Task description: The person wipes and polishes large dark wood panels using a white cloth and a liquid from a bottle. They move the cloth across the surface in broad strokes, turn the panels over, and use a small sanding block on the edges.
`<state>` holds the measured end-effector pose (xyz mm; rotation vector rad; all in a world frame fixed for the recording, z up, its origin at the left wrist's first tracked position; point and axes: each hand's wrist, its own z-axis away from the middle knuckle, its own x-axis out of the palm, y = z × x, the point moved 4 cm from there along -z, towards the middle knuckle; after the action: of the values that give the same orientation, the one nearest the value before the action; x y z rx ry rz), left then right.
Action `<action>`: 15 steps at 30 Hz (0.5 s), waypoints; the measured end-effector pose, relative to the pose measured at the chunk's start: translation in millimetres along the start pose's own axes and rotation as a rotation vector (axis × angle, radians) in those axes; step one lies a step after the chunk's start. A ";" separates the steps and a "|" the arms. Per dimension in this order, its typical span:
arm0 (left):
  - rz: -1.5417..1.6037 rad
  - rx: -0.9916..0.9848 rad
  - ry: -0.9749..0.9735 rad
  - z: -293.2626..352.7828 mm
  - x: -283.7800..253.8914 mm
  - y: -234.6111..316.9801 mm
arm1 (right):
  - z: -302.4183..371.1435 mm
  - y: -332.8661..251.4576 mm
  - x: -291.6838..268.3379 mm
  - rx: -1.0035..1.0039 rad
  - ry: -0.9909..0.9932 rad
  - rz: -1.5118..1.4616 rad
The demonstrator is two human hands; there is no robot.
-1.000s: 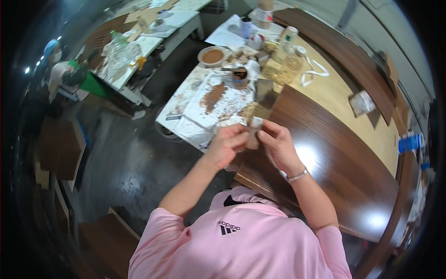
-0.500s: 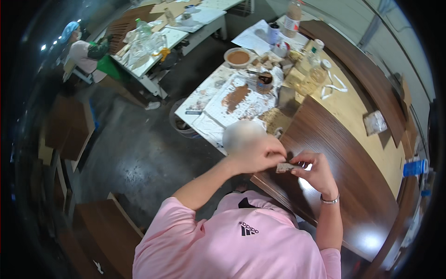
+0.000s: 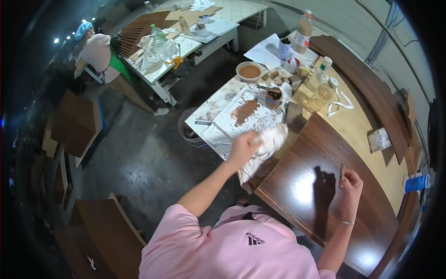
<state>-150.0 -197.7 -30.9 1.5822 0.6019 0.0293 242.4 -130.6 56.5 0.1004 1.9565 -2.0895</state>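
A crumpled white cloth (image 3: 274,140) with brownish stains is gripped in my left hand (image 3: 244,149) at the near corner of the worktable. My right hand (image 3: 351,187) pinches a small grey-brown block (image 3: 343,170), held up on edge above a glossy dark brown wood-grain panel (image 3: 297,153). The hand and block cast a shadow on that panel. Beyond the cloth, brown paste is smeared over a white sheet (image 3: 223,116). An open tin (image 3: 273,98) with dark brown contents stands beside the smear.
A bowl of brown paste (image 3: 249,71), clear bottles (image 3: 324,94) and a tall bottle (image 3: 304,35) stand farther back. A wrapped white packet (image 3: 379,140) lies at right. Below the table's left edge is a bucket (image 3: 188,130). Another person (image 3: 97,53) works at the far-left table.
My hands have moved apart. The left, earlier beside the block, now grips the cloth farther up and left; the right has carried the block rightward over the panel.
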 end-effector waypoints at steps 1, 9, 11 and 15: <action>0.357 -0.198 0.024 -5.8 -8.2 26.9 | -1.8 0.4 -7.7 -0.011 0.040 0.001; -0.046 0.375 -0.296 -11.2 45.9 129.8 | -93.0 3.9 -15.5 -0.113 0.323 0.369; -0.338 0.612 -0.537 -2.8 85.5 136.7 | -106.5 -4.0 -17.2 -0.070 0.388 0.524; -0.628 0.790 -0.637 10.4 125.6 111.4 | -123.6 -9.2 21.2 -0.181 0.410 0.663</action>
<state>1.2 -156.1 29.9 1.9247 0.5983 -1.2664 202.8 -11.4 50.2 1.0524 1.9358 -1.5257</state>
